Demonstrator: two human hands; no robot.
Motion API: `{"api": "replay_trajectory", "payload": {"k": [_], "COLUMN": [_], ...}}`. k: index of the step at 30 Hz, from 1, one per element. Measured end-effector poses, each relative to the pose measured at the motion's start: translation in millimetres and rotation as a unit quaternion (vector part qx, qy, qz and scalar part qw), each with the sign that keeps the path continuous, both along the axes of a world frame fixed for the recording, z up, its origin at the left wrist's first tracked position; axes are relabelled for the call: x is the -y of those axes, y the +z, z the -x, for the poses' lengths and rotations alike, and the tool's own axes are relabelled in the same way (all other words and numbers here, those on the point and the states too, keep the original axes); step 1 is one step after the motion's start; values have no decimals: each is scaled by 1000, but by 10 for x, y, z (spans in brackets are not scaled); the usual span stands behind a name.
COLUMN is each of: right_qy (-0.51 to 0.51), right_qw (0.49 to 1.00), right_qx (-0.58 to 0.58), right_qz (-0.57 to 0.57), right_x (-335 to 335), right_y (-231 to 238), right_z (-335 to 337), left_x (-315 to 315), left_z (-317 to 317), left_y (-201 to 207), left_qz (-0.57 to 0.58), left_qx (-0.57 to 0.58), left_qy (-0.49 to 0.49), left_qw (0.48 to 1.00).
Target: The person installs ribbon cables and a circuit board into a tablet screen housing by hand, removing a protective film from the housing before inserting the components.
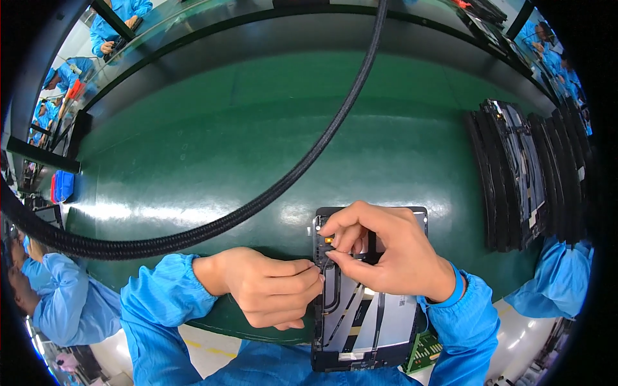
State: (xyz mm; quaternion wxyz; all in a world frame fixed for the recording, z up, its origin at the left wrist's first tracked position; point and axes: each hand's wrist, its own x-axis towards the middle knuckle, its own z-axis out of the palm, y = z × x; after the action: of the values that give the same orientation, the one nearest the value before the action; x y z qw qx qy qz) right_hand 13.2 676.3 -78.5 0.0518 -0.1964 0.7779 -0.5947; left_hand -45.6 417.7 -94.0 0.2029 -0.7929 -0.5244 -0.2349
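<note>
An opened tablet-like device [396, 321] lies at the table's near edge, over my lap. It has a black frame, a grey inner plate, dark ribbon cables and a small yellow spot near its upper left. My left hand [270, 288] is closed, its thumb and fingertips pinched at the device's left edge; what they pinch is too small to make out. Over the upper part, my right hand [393, 248] is bent, with thumb and curled fingers close together and the index fingertip near the top left corner. Anything between those fingers is hidden. A blue band [458, 286] circles my right wrist.
A thick black braided hose [290, 180] arcs above the green table [212, 148]. Several dark device panels [512, 174] stand upright in a row at the right. Part of a green circuit board [423, 350] shows below the device. A co-worker [71, 296] sits at the left.
</note>
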Motion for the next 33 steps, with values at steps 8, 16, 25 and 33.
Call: {"api": "replay_trajectory", "payload": {"k": [8,16,25,33], "right_qy": [2,20,9,2], "right_qw": [1000,1000,1000,1000], "right_qx": [6,-3,11,-1], "right_qz": [8,8,-10,-17], "right_x": [3,-9,22,22], "right_y": [32,22,11,-4], "right_z": [3,9,-12,-27], "left_x": [-18,-8,18,1], "left_z": [33,-134,-205,-194], "left_y": [46,-22,-40,-44], "left_qz": [25,9,-11,-5], "left_qx": [5,72,49,54], "left_qy": [18,103,128,123], "left_qw": [1000,992,990,991]}}
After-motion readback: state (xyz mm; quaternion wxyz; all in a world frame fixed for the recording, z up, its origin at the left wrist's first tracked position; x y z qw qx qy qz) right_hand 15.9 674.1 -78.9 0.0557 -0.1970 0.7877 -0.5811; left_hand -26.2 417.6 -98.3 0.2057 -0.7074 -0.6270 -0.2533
